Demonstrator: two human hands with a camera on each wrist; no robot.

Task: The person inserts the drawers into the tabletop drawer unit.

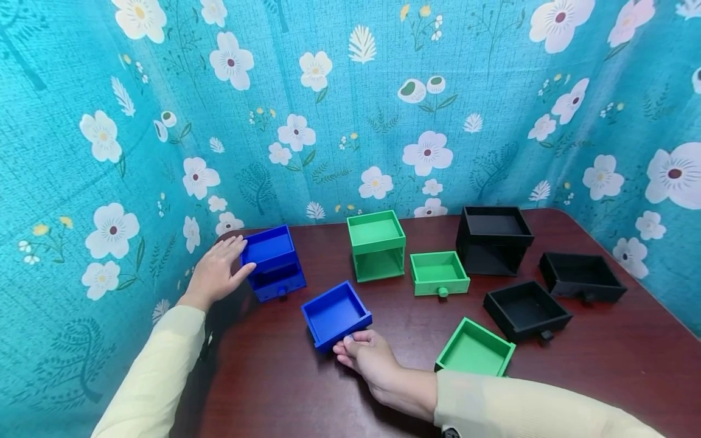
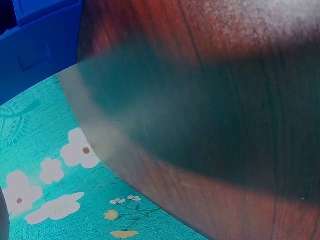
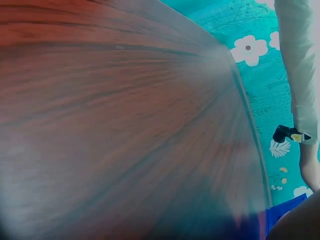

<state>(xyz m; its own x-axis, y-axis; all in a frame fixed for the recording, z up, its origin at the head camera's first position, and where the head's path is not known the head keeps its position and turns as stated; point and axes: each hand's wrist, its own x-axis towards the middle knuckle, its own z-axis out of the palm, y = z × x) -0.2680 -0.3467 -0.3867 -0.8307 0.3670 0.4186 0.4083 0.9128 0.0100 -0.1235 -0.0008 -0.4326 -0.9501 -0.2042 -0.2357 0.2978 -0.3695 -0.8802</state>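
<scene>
The blue cabinet point(image 1: 268, 246) stands at the table's back left, a drawer with a dark knob point(image 1: 282, 292) in its lower part and an open space above that drawer. My left hand point(image 1: 219, 271) rests against its left side, fingers at the top rim and thumb spread over the front edge. Part of the blue cabinet point(image 2: 40, 55) fills the left wrist view's upper left corner. In front of it, a separate blue drawer point(image 1: 335, 313) lies angled; my right hand point(image 1: 372, 359) pinches its front between thumb and fingers. The knob there is hidden by the fingers.
A green cabinet point(image 1: 378, 243) stands mid-back, with one green drawer point(image 1: 440, 271) beside it and another point(image 1: 475, 348) partly behind my right sleeve. Farther right are a black cabinet point(image 1: 493, 234) and two black drawers point(image 1: 527, 307). A flowered curtain point(image 1: 339, 109) hangs behind the table.
</scene>
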